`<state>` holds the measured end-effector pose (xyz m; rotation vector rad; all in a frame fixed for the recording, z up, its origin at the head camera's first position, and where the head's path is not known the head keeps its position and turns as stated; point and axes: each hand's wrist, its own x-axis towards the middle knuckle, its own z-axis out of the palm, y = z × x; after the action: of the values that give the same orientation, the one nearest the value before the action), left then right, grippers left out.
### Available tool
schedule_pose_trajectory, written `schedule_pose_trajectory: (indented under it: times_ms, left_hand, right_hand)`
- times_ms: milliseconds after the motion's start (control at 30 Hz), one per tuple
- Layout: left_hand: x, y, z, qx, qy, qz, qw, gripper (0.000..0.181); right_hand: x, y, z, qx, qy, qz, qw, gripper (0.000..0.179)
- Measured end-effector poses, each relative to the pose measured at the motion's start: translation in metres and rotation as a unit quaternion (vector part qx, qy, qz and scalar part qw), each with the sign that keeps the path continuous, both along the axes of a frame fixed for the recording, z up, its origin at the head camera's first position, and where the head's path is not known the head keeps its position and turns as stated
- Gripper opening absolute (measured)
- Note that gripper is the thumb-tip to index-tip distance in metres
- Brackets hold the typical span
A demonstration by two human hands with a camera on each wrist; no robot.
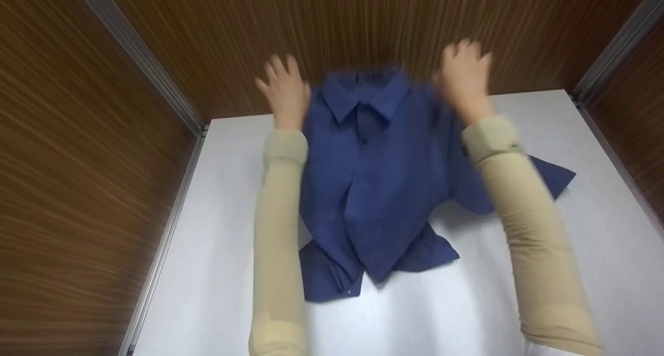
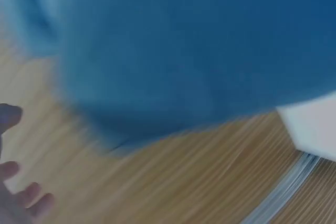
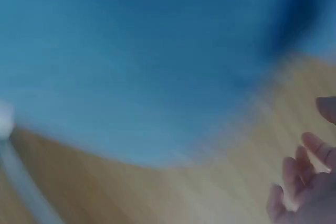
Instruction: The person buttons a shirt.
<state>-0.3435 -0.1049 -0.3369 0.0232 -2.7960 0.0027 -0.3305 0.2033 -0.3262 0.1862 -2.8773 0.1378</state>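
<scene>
Blue shirt [image 1: 386, 185] lies lengthwise toward the person, collar [image 1: 340, 99] between left hand [image 1: 286, 94] and right hand [image 1: 465, 77]; both grip nothing, fingers apart.

Work surface noted as a white tabletop [image 1: 223, 216], bounded on three sides by brown wood-grain panels. Streaks on the back panel [image 1: 363, 24] are seen to run roughly upright; on the left panel [image 1: 78, 164], lengthwise. The right panel [image 1: 640, 107] is only partly captured. Both rear corners are lined by grey metal strips [image 1: 142, 55], and the tabletop's left edge is followed by a metal rail [image 1: 164, 242]. Diffuse light is reflected brightly at the tabletop's lower middle. In the right wrist view, the wood grain is blurred.
</scene>
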Motion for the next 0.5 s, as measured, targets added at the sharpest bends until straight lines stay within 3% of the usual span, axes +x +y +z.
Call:
schedule_pose_trajectory:
  times_ms: [67,100,167,267,300,367,400,500]
  left_hand:
    - [0.003,0.01,-0.042,0.013,-0.077,-0.014,0.9968,0.047]
    - [0.007,0.015,-0.06,0.022,-0.135,-0.033,0.9901,0.041]
    - [0.018,0.024,-0.091,0.047,-0.256,-0.069,0.9632,0.033]
    - [0.033,0.037,-0.127,0.088,-0.398,-0.089,0.9088,0.03]
    - [0.035,0.041,-0.138,0.096,-0.425,-0.092,0.8952,0.034]
    - [0.04,0.047,-0.153,0.119,-0.443,-0.091,0.884,0.042]
    - [0.035,0.047,-0.173,0.136,-0.441,-0.095,0.8822,0.047]
    - [0.009,0.042,-0.241,0.19,-0.46,-0.101,0.8618,0.059]
  right_hand:
    - [0.001,-0.016,-0.03,0.008,-0.075,0.022,0.9969,0.045]
    - [0.005,-0.023,-0.048,0.008,-0.077,0.05,0.9957,0.038]
    - [0.012,-0.034,-0.081,0.001,-0.108,0.097,0.9894,0.026]
    - [0.023,-0.047,-0.122,-0.022,-0.169,0.156,0.973,0.014]
    - [0.026,-0.051,-0.133,-0.031,-0.186,0.173,0.9667,0.013]
    - [0.031,-0.06,-0.151,-0.054,-0.231,0.198,0.951,0.014]
    - [0.035,-0.063,-0.158,-0.062,-0.243,0.216,0.9438,0.015]
    - [0.047,-0.073,-0.173,-0.058,-0.298,0.246,0.9205,0.029]
